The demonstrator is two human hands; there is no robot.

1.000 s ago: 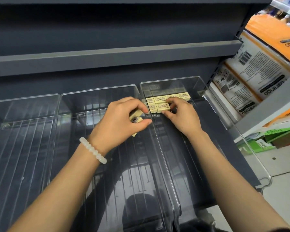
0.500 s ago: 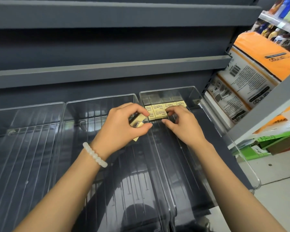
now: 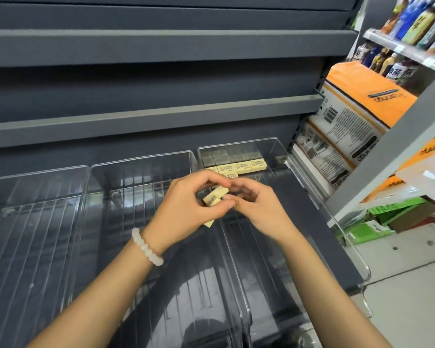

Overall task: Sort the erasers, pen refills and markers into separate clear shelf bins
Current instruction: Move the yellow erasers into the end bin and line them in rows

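My left hand (image 3: 186, 204) grips a few cream erasers (image 3: 215, 195) above the wall between the middle clear bin (image 3: 141, 159) and the right clear bin (image 3: 239, 144). My right hand (image 3: 259, 209) meets it, with fingertips and thumb pinching the end of the top eraser. A row of cream erasers (image 3: 244, 167) lies along the back wall of the right bin. One more lies just in front of that row, partly hidden by my fingers. The middle bin and the left clear bin (image 3: 35, 172) show nothing inside. No pen refills or markers are in view.
A grey shelf board (image 3: 148, 116) overhangs the backs of the bins. To the right, a neighbouring shelf holds orange-and-white packs (image 3: 357, 114), with bottles (image 3: 417, 21) above them and green boxes (image 3: 387, 217) near the floor.
My right hand has drawn back from the row of erasers in the right bin and now meets my left hand. The camera has tilted up slightly.
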